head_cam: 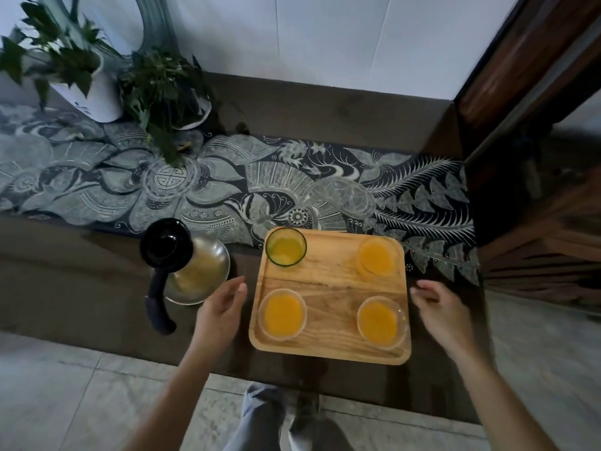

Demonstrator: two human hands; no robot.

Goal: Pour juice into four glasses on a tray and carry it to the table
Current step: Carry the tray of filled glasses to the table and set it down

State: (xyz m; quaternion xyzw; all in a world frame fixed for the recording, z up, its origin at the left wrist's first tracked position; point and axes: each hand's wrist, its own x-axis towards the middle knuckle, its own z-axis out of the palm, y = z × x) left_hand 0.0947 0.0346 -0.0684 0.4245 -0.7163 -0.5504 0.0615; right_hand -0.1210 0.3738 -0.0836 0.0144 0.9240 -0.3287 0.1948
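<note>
Head view, looking down: far left, two potted plants (97,70) stand on the patterned runner (227,187), the left pot cut off by the frame edge, and the small dark mark on its white side is too blurred to read. Next along, the jug (185,268) sits on the dark bench (97,271), black lid up, handle pointing toward the person; its contents are hard to make out through the glare. Left hand (221,310) hovers just beside the tray's left edge, grip released, fingers loosely curled, touching nothing. Now the wooden tray (328,284), resting on the bench with four glasses (285,246) of juice, one at each corner, the far-left one green-tinted. Right hand (439,310) hangs near the right edge, grip released too, fingers spread, holding nothing.
</note>
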